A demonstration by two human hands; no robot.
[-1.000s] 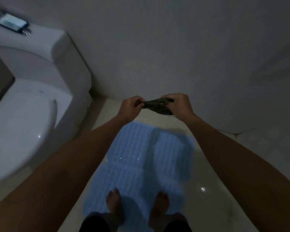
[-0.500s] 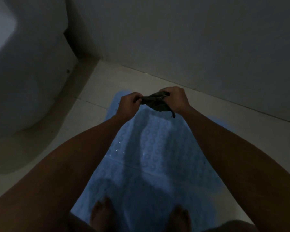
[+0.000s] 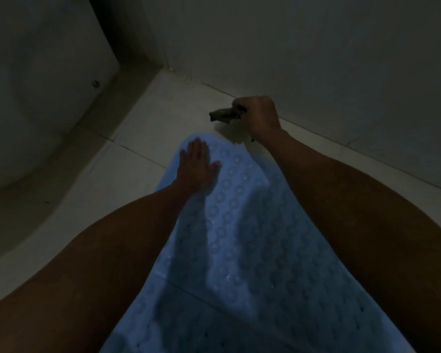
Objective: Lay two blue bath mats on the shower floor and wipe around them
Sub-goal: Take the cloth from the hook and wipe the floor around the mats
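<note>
Pretty clearly a home bathroom, dimly lit. You've got the curved white base of a toilet point(image 3: 36, 110) on the left, pale floor tiles point(image 3: 148, 118) with grout lines meeting a plain wall point(image 3: 316, 47), and a bumpy blue bath mat point(image 3: 252, 238) spread flat on the floor.

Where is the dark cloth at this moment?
In the head view, the dark cloth is gripped in the right hand, just above the floor beyond the blue mat's far end, near the wall.
</note>
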